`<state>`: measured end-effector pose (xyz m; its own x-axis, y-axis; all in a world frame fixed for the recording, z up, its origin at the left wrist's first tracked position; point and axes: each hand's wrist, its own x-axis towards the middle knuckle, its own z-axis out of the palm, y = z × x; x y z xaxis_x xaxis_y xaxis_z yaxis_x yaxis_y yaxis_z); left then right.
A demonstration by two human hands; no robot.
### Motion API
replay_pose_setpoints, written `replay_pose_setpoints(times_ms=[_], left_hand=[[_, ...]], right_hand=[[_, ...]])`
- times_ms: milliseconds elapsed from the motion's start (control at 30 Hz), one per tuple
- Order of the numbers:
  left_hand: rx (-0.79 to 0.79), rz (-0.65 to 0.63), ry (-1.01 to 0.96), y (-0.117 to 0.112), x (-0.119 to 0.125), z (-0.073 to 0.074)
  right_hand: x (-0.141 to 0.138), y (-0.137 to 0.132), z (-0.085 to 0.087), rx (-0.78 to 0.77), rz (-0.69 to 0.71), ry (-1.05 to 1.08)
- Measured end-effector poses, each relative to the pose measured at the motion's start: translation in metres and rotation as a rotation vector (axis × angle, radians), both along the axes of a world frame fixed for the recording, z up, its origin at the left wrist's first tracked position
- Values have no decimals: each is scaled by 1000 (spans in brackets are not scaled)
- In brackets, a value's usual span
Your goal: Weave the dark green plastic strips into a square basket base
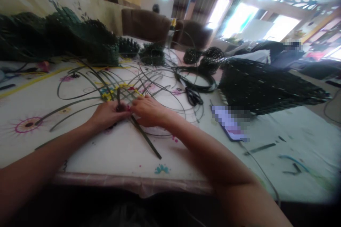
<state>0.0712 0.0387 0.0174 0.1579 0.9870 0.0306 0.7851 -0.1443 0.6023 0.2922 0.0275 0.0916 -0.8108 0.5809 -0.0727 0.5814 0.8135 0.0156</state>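
Several long dark green weaving strips (112, 85) lie crossed and fanned out on a white floral tablecloth (125, 149). My left hand (108, 113) and my right hand (149, 110) meet at the point where the strips cross. Both hands have their fingers curled and pressed on the strips, pinching them together. One strip (146, 140) runs out from under my hands toward the table's near edge. The fingertips are partly hidden by the strips and by each other.
Dark woven baskets (263, 85) lie at the right and more green woven pieces (66, 35) pile at the back left. A coil of strip (195, 78), black scissors (193, 96) and a phone (230, 124) sit right of my hands. Brown chairs (146, 25) stand behind the table.
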Motion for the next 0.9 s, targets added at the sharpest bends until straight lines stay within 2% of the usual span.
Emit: replay_pose_setpoints(times_ms=[167, 400, 667, 900], left_hand=[[0, 6, -5, -1, 2, 2], [-47, 22, -8, -4, 3, 4], [-10, 3, 47, -1, 2, 3], [-16, 11, 42, -3, 4, 5]], right_hand=[[-1, -4, 3, -22, -41, -30], [-5, -1, -8, 82, 22, -10], [-3, 9, -17, 53, -7, 24], [-5, 0, -7, 22, -58, -9]])
